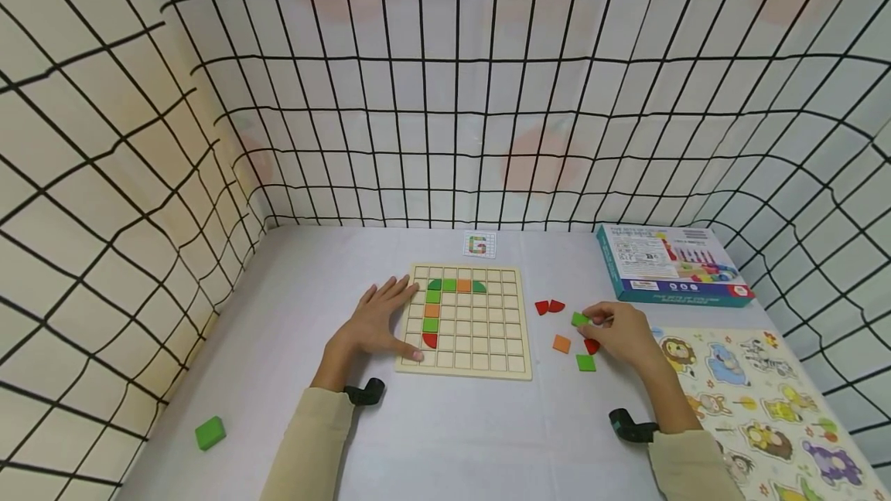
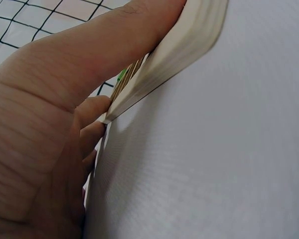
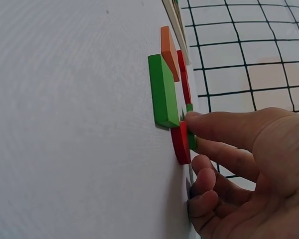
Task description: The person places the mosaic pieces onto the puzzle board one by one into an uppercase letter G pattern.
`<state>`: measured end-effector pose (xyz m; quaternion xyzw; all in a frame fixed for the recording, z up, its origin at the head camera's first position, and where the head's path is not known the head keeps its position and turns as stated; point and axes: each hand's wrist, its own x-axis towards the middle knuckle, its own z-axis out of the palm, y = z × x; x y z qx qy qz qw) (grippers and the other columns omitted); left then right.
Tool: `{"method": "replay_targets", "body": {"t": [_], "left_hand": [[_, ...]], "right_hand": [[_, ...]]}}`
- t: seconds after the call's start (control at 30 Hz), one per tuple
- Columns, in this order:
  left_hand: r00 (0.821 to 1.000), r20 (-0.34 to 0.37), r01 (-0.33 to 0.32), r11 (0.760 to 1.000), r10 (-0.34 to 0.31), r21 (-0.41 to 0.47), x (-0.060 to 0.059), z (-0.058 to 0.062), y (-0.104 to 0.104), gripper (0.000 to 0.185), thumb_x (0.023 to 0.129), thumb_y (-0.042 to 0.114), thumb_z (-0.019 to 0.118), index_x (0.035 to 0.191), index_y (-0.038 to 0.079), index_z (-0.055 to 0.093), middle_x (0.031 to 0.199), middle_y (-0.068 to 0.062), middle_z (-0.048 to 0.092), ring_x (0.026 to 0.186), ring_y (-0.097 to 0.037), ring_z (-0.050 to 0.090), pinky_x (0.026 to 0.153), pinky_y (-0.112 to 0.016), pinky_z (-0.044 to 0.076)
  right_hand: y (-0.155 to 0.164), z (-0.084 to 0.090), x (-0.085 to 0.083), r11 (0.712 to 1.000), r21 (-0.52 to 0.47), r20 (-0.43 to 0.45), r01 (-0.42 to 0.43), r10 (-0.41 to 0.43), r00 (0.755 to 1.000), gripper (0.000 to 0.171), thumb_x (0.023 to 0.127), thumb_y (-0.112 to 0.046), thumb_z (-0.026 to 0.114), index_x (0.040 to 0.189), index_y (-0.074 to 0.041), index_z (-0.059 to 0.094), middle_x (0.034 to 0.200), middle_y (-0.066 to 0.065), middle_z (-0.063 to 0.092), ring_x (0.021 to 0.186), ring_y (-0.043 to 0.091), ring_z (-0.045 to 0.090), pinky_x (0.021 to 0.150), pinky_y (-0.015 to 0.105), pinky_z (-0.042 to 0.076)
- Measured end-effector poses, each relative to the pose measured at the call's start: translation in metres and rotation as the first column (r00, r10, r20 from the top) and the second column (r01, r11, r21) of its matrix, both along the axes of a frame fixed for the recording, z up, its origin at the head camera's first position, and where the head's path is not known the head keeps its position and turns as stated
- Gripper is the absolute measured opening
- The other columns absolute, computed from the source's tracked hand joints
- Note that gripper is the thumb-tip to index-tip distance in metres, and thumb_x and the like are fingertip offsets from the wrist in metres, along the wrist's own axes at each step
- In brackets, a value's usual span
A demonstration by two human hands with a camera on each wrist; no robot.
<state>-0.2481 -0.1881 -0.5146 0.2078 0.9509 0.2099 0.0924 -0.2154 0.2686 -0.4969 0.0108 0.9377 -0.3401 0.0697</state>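
A wooden grid board (image 1: 480,346) lies on the white table with a partial shape of green, orange and red tiles (image 1: 433,309) set in its upper left cells. My left hand (image 1: 379,321) rests flat on the board's left edge, thumb at the near-left corner; the left wrist view shows that thumb lying over the board's edge (image 2: 189,45). To the board's right, my right hand (image 1: 592,321) pinches a small green tile (image 1: 580,319) at its fingertips, just above the table. Around it lie a red piece (image 3: 180,142), a green square (image 3: 162,89) and an orange square (image 3: 168,47).
Two red pieces (image 1: 549,306) lie between the board and my right hand. A blue box (image 1: 668,263) stands at the back right, an animal puzzle (image 1: 759,400) at the near right, a pattern card (image 1: 480,244) behind the board. A green block (image 1: 210,433) sits near left. Mesh walls enclose the table.
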Motion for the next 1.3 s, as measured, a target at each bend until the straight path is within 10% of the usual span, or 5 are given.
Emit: {"method": "replay_targets", "body": {"t": [1.3], "left_hand": [[1.0, 0.001, -0.008, 1.0, 0.008, 0.01, 0.002, 0.003, 0.002, 0.131, 0.061, 0.072, 0.087, 0.165, 0.023, 0.025, 0.174, -0.001, 0.015, 0.163, -0.028, 0.008, 0.131, -0.056, 0.004]], "right_hand": [[-0.095, 0.015, -0.003, 0.986, -0.088, -0.206, -0.145, 0.124, 0.971, 0.026, 0.085, -0.017, 0.085, 0.109, -0.007, 0.08, 0.09, 0.006, 0.064, 0.078, 0.018, 0.05, 0.063, 0.024, 0.041]]}}
